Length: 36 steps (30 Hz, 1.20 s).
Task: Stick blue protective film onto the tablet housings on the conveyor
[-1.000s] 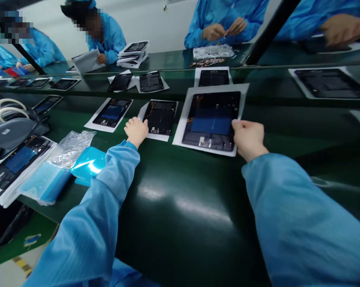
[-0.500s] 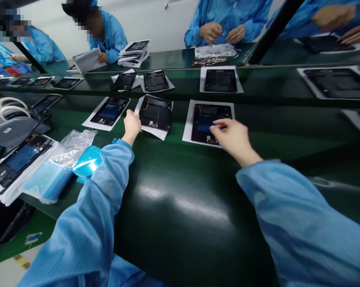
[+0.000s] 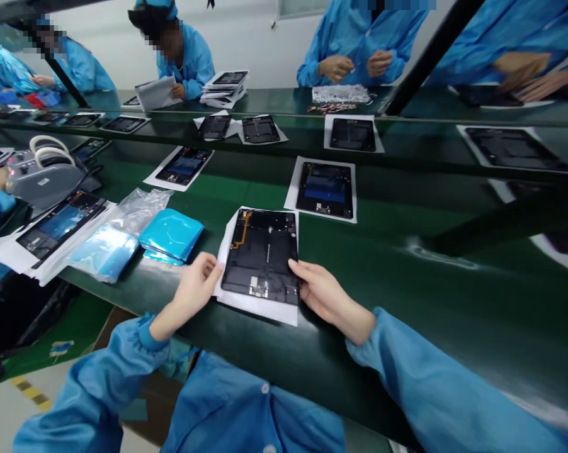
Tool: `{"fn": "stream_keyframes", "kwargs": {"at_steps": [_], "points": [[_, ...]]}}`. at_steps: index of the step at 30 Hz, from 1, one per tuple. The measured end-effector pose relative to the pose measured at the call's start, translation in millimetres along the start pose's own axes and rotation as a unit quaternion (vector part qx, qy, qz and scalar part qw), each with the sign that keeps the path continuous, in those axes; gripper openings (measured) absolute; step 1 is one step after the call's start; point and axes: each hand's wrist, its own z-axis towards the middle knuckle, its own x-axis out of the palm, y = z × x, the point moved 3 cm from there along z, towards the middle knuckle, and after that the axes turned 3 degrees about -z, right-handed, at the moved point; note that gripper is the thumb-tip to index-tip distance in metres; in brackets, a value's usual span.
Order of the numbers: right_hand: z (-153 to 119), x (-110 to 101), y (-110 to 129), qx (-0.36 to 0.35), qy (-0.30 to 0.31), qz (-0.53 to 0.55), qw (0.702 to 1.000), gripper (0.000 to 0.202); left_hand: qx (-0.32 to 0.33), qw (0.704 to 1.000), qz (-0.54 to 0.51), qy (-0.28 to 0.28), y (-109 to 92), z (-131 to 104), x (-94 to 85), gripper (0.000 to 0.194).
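At the left end of the bench (image 3: 274,371) lay a stack of opened tablets on paper (image 3: 52,229), then clear plastic bags (image 3: 123,233) and a small pile of cyan film sheets (image 3: 170,234), all untouched by me. My left hand (image 3: 195,289) rested at the near edge, fingers curled on the left margin of the white sheet (image 3: 260,308); whether it pinched the paper or only pressed it I could not tell. On that sheet, just inside the near edge, lay the black tablet back panel (image 3: 262,255), interior up, an orange flex cable at its upper left and no blue block inside. My right hand (image 3: 324,296) lay open, fingers flat against the panel's right lower edge, not clamped. I judged the panel fetched and placed for work, with the fitting itself not yet begun. Farther in, toward the middle of the bench, a tablet with blue part (image 3: 325,189) lay on its own paper, well apart. Co-workers' hands (image 3: 354,65) were busy at the far edge.
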Motion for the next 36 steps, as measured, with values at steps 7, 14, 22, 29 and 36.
{"fn": "stream_keyframes", "kwargs": {"at_steps": [7,14,22,29,36], "points": [[-38,-26,-11,0.005,-0.047,-0.078,0.996,0.048,-0.010,0.982,0.186,0.007,13,76,-62.7,0.036],[-60,-58,-19,-0.086,-0.243,-0.173,0.951,0.056,-0.035,0.962,0.226,0.147,27,108,-79.8,0.042],[-87,-16,-20,-0.094,-0.174,-0.135,0.971,0.039,-0.041,0.959,0.221,0.174,30,108,-80.2,0.043],[-101,59,-38,-0.082,-0.069,-0.074,0.991,0.038,-0.040,0.964,0.155,0.211,38,113,-92.4,0.041],[-100,105,-56,-0.039,-0.040,-0.017,0.998,0.035,-0.022,0.966,0.112,0.233,52,115,-99.0,0.041]]}}
